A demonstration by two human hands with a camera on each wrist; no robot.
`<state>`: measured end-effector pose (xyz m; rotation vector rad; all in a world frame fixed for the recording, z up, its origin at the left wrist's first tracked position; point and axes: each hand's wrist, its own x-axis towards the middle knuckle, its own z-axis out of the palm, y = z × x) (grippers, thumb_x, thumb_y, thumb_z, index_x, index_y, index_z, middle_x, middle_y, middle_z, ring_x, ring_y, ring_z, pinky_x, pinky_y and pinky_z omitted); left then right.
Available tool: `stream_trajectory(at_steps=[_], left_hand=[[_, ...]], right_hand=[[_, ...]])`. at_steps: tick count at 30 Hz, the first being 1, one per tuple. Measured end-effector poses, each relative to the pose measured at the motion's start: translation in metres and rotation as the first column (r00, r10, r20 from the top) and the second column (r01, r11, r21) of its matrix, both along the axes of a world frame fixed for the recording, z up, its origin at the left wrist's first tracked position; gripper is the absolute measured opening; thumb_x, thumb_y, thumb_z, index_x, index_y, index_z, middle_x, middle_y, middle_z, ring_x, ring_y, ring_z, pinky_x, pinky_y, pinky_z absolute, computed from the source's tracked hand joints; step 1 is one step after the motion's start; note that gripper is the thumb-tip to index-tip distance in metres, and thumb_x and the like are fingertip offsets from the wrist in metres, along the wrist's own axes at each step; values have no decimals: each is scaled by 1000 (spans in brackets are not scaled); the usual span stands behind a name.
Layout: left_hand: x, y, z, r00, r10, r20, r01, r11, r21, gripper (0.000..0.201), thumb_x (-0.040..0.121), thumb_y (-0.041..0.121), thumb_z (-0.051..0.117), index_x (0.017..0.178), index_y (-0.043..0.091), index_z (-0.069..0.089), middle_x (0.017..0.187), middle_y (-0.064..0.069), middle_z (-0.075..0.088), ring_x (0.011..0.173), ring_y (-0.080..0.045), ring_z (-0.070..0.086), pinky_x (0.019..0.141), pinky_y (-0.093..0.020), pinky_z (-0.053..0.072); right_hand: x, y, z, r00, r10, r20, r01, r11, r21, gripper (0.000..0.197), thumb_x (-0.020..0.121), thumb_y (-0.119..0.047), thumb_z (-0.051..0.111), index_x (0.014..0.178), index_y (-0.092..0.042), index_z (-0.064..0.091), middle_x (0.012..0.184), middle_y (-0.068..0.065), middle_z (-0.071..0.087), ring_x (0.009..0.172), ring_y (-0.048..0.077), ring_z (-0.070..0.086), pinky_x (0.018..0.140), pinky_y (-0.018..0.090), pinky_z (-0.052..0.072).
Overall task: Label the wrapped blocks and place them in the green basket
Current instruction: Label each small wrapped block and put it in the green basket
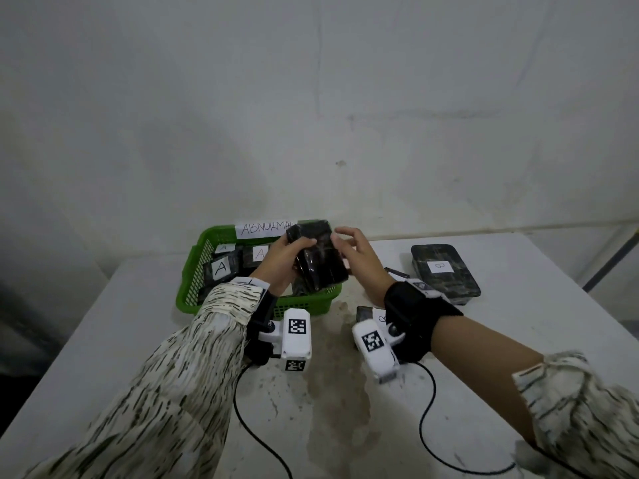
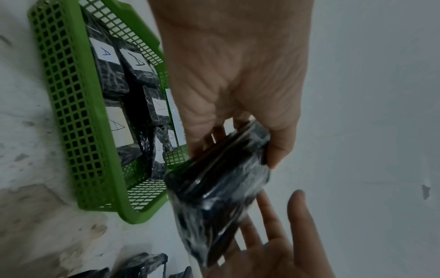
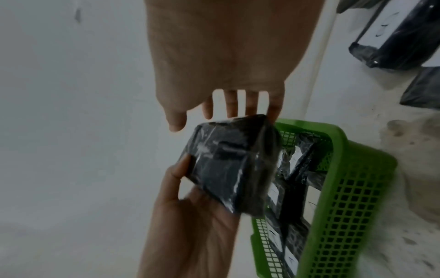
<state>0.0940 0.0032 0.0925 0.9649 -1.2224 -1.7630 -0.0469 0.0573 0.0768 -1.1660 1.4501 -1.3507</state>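
My left hand (image 1: 290, 252) grips a black wrapped block (image 1: 318, 257) by its left side and holds it tilted in the air above the right end of the green basket (image 1: 193, 267). No label shows on the block's visible faces (image 2: 214, 203) (image 3: 233, 165). My right hand (image 1: 352, 250) is beside the block's right side with straight, spread fingers; it does not grip the block. In the basket (image 2: 71, 116) lie several wrapped blocks with white labels marked A (image 1: 221, 267).
A paper sign (image 1: 266, 228) is fixed to the basket's far rim. A large wrapped block with a white label (image 1: 444, 273) lies on the table to the right. More wrapped blocks (image 1: 366, 312) lie under my right wrist. A wall stands close behind the table.
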Motion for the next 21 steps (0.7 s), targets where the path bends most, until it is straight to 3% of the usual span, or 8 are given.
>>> stream_trajectory(at_steps=[2, 7, 12, 14, 19, 21], left_hand=[[-1, 3, -1, 1000, -32, 0, 32, 999, -17, 29, 90, 5, 54, 118, 9, 56, 95, -7, 66, 81, -19, 65, 74, -33, 54], [-3, 6, 1, 998, -59, -23, 59, 998, 3, 29, 91, 6, 52, 120, 8, 54, 100, -8, 65, 87, -19, 64, 73, -31, 55], [-6, 8, 2, 999, -39, 36, 40, 999, -10, 32, 94, 25, 53, 121, 10, 56, 103, -4, 67, 88, -15, 66, 66, -25, 53], [-7, 8, 2, 999, -20, 26, 21, 1000, -10, 29, 94, 24, 52, 121, 12, 56, 103, -4, 67, 90, -17, 65, 71, -29, 53], [-7, 7, 0, 1000, 24, -9, -24, 999, -35, 29, 94, 23, 52, 121, 13, 56, 108, -8, 66, 95, -20, 65, 72, -28, 54], [-6, 7, -2, 1000, 3, -4, -4, 1000, -31, 27, 94, 23, 53, 119, 12, 58, 106, -7, 67, 94, -19, 65, 74, -29, 54]], right_hand=[[1, -1, 8, 987, 41, 153, -51, 997, 64, 39, 97, -40, 50, 129, -19, 49, 118, 3, 59, 95, 8, 61, 73, 24, 49], [1, -5, 12, 980, 5, 197, -24, 996, 90, 35, 98, -39, 49, 122, -15, 58, 103, -4, 66, 85, 5, 64, 65, 25, 50], [3, -8, 11, 974, -11, 227, 0, 999, 48, 28, 98, -31, 51, 113, -10, 60, 106, 7, 67, 90, 17, 66, 71, 22, 53], [5, -8, 11, 973, -12, 230, 1, 999, 48, 27, 98, -33, 51, 112, -11, 58, 107, 7, 66, 91, 17, 66, 70, 22, 53], [7, -6, 4, 968, 66, 241, -89, 992, 86, 42, 93, -39, 57, 124, -11, 55, 119, 8, 67, 105, 20, 67, 87, 32, 54], [8, -5, 3, 966, 67, 251, -92, 992, 89, 42, 94, -35, 58, 126, -10, 53, 120, 10, 66, 102, 20, 67, 82, 30, 55]])
